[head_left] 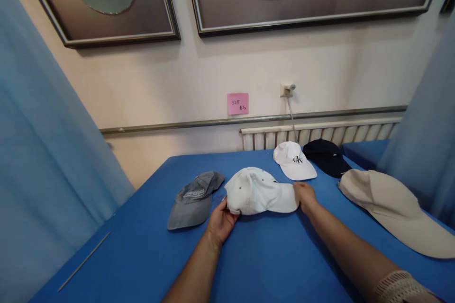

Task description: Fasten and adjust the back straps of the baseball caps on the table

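Pale cap [254, 191], located just to the right of the grey cap [195, 199] and spanning the gap between my two hands. From this remote view I see the left hand [222, 221] gripping the rear lower edge, the end nearer the grey cap, and the right hand [304, 195] gripping the brim's tip, the end farther from it. I cannot tell whether the crown touches the blue cloth [270, 260]. Crown: domed, near-white with a faint bluish tint, small eyelets, a few dark marks. Brim: similarly pale, directed away from the grey cap.
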Demonstrator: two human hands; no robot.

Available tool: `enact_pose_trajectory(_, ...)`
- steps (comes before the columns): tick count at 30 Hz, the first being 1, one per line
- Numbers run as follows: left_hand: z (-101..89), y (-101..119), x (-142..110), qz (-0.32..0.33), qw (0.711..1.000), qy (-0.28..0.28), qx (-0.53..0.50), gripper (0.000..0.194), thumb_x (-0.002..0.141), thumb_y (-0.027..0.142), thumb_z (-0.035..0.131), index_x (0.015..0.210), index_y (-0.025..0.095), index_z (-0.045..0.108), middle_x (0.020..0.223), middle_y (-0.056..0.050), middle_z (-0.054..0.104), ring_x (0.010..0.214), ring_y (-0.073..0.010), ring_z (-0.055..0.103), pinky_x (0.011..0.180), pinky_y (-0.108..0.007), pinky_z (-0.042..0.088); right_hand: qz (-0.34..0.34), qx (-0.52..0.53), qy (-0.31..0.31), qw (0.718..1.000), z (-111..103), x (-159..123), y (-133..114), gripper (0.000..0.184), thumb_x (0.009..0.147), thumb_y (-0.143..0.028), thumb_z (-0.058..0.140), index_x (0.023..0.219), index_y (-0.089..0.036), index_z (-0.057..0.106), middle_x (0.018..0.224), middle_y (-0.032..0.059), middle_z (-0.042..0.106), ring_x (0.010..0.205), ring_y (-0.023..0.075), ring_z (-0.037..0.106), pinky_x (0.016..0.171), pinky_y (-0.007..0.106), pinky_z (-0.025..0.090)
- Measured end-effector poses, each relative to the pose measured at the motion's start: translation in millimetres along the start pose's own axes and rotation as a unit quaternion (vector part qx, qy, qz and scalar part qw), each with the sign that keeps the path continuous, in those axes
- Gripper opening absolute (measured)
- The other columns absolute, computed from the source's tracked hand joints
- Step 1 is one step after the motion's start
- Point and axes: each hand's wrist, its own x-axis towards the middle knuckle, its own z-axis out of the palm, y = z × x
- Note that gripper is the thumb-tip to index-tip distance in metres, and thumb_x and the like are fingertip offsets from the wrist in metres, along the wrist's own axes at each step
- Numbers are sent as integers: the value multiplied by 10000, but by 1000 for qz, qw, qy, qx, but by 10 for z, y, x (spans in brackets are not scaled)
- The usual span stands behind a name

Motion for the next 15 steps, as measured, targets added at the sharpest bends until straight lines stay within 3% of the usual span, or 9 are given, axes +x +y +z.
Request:
enact_pose_trajectory(2,-12,32,6,-5,1000,1,-10,176,897,186,560,1055,147,628,822,-41,731,691,-154,695,638,-263,562,-32,-24,41,998,85,-39,-85,326,715,-284,603,1008,-139,608,1043,149,662,1056,309,596,883,427,482)
enact_pose_trajectory(4,15,29,6,-13,999,-18,-26,180,908,224,560,1051,151,639,841,-44,733,728,-164,699,674,-277,564,-94,-45,30,994,212,-271,-183,339,740,-233,576,1074,-179,594,1178,126,611,1148,266,542,978,406,430)
enact_pose_trajectory(6,54,6,-2,-29,998,-47,-41,209,923,280,547,1061,157,644,872,-46,734,769,-171,698,729,-294,560,-263,-108,-146,947,384,-630,-232,309,817,-193,507,1115,-213,587,1168,102,614,1110,238,562,969,404,441)
enact_pose_trajectory(8,83,-22,-17,-49,994,-82,-44,270,937,344,519,1073,147,645,923,-65,731,831,-185,695,800,-316,547,-354,-156,-306,870,562,-978,-200,373,825,-150,528,1182,-250,556,1226,79,594,1161,231,531,1009,410,416)
enact_pose_trajectory(9,90,-35,-28,-57,993,-99,-42,309,942,379,503,1076,141,646,947,-77,728,867,-195,690,833,-327,536,-369,-179,-335,849,636,-1106,-156,406,812,-132,551,1201,-249,542,1259,83,574,1183,243,510,1016,426,406)
enact_pose_trajectory(11,96,-56,-55,-63,990,-127,-25,384,945,446,472,1069,129,651,982,-97,720,939,-217,675,883,-343,513,-355,-211,-341,845,736,-1231,-36,428,785,-82,564,1185,-228,533,1230,96,578,1144,255,518,976,434,425)
enact_pose_trajectory(15,106,-102,-110,-68,985,-153,34,458,942,513,438,1094,134,645,1035,-101,706,994,-224,654,914,-340,485,-299,-251,-369,843,752,-1116,154,293,782,-41,548,1014,-218,574,992,52,629,940,225,563,834,371,460)
